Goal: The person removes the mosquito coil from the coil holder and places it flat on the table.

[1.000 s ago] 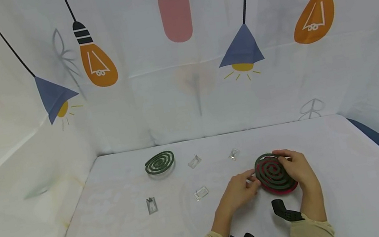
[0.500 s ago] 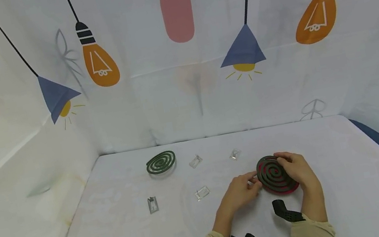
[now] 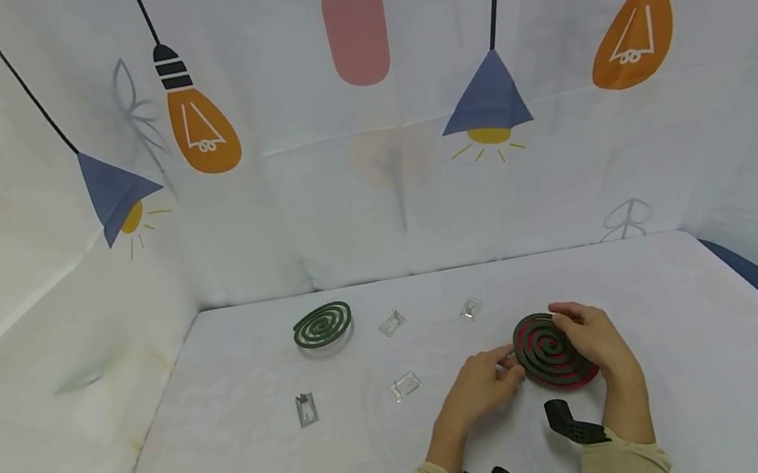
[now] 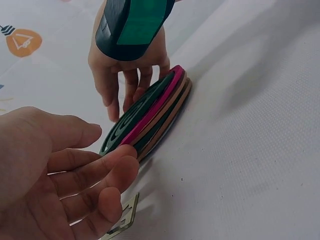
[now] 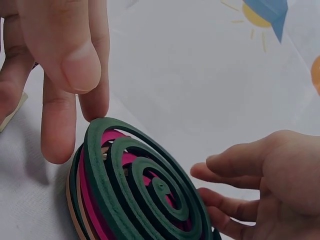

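Observation:
A stack of mosquito coils (image 3: 552, 362) lies on the white table, with a green coil (image 5: 161, 186) uppermost. Pink, brown and dark green layers show along its side in the left wrist view. My left hand (image 3: 482, 380) is at the stack's left side, its fingertips right at the rim and its fingers loosely bent. From the far right, my right hand (image 3: 598, 337) reaches over the stack. Its fingers rest along the far rim, and its thumb overlaps the green top in the head view. Some right fingertips are hidden behind the stack in the left wrist view.
One more green mosquito coil (image 3: 322, 326) stands slightly raised and tilted at the back left. Several small metal coil stands are spread about the table, among them one stand (image 3: 306, 409) at the left and another stand (image 3: 404, 386) near my left hand.
The uppermost green coil has shifted slightly toward me and sits more evenly over the layers beneath. Less red shows at the near edge. Both hands have stayed nearly in place.

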{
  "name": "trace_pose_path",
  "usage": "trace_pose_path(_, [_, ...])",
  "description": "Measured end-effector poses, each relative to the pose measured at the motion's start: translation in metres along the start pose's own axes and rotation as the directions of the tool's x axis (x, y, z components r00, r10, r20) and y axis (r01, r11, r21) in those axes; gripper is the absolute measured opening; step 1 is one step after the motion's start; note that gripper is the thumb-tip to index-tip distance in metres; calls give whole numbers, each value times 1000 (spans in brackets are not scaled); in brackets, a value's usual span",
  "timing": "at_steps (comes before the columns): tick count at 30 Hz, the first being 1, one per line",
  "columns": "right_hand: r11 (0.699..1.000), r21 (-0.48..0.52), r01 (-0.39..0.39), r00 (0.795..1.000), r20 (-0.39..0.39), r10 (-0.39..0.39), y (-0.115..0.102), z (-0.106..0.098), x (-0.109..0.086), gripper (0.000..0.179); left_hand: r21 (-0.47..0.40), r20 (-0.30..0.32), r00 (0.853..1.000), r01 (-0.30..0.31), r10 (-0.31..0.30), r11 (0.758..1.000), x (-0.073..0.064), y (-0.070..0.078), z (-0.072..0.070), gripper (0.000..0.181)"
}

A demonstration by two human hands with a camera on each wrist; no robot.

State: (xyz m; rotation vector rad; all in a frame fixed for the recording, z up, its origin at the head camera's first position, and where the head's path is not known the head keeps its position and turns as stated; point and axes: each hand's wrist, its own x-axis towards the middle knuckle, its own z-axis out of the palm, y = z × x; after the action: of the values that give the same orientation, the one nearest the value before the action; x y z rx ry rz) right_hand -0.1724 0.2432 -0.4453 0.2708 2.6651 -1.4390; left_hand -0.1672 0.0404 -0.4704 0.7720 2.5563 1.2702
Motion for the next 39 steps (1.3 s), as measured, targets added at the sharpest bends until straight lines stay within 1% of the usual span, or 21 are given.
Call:
trace_pose_path(7, [1000, 13, 26, 999, -20, -26, -2, 3, -1, 45, -6, -15, 1000, -11, 11, 1000, 0, 0, -1, 40])
trace_pose_path(15, [999, 14, 40, 999, -23, -40, -8, 5, -2, 44, -33, -15, 1000, -15, 15, 999, -1, 0, -6, 38])
trace_pose_path(21, [998, 10, 66, 997, -28, -65, -12, 6, -2, 45, -57, -19, 1000, 1, -2, 998, -2, 0, -9, 34])
trace_pose_path(25, [997, 18, 81, 996, -46, -81, -14, 7, -2, 45, -52, -30, 1000, 5, -6, 999, -2, -2, -11, 31])
trace_pose_path(32, [994, 24, 110, 990, -94, -107, -16, 8, 0, 43, -54, -65, 998, -20, 17, 998, -3, -6, -19, 28])
trace_pose_path(36, [989, 38, 141, 985, -105, -136, -20, 12, 3, 42, -50, -98, 995, -28, 22, 998, -3, -10, -27, 27])
trace_pose_path(39, [985, 43, 167, 981, -106, -162, -23, 16, 5, 41, -64, -131, 991, -42, 33, 997, -4, -13, -35, 26])
